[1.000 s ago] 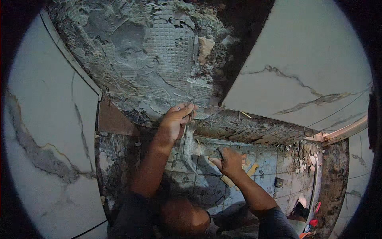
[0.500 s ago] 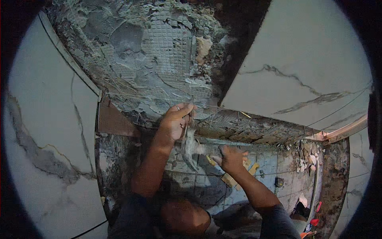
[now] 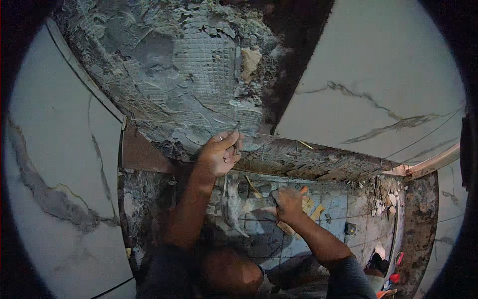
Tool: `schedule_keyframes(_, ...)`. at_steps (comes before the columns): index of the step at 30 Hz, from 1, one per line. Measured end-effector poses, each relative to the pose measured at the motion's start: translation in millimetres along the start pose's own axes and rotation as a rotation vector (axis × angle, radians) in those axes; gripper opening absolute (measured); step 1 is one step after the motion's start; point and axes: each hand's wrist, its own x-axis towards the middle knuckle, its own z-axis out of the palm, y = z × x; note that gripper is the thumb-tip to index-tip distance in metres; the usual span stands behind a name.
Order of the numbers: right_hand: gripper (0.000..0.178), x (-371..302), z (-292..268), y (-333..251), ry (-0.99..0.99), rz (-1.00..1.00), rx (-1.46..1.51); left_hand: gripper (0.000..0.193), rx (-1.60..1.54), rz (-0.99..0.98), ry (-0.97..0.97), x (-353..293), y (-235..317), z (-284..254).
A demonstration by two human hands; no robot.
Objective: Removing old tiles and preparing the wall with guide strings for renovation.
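My left hand (image 3: 221, 152) is raised against the rough mortared wall (image 3: 206, 70). Its thumb and fingers are pinched around a thin nail (image 3: 238, 127), whose tip end points at the wall beside a taut string (image 3: 179, 123). My right hand (image 3: 289, 203) is closed around the handle of a hammer (image 3: 232, 202). The pale, worn hammer head hangs below my left hand, apart from the nail. Part of the handle shows between the head and my right fist.
White marbled tiles (image 3: 378, 84) cover the wall at right and left. Broken rubble (image 3: 386, 197) lies in the right corner. On the tiled floor are yellowish wood pieces (image 3: 316, 212) and a dark tape measure (image 3: 350, 228). A narrow ledge (image 3: 308, 162) runs below the string.
The hammer head has swung down and away from the nail, with my right hand dropping slightly. My left hand keeps its pinch at nearly the same spot.
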Motion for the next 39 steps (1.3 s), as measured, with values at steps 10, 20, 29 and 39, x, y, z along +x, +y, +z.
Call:
schedule_keyframes(10, 0.038, 1, 5, 0, -0.153, 0.235, -0.031, 0.023, 0.119, 0.033, 0.054, -1, -2, 6)
schedule_keyframes(20, 0.042, 3, 9, 4, -0.128, 0.236, -0.018, 0.017, 0.158, 0.038, 0.248, 1, -2, 16)
schedule_keyframes(29, 0.04, 10, 6, 11, -0.063, 0.189, -0.125, 0.019, 0.14, 0.016, 0.184, -5, 0, 20)
schedule_keyframes(39, 0.04, 6, 8, 13, -0.295, 0.066, -0.169, 0.023, 0.084, -0.005, 0.012, 6, -5, -3)
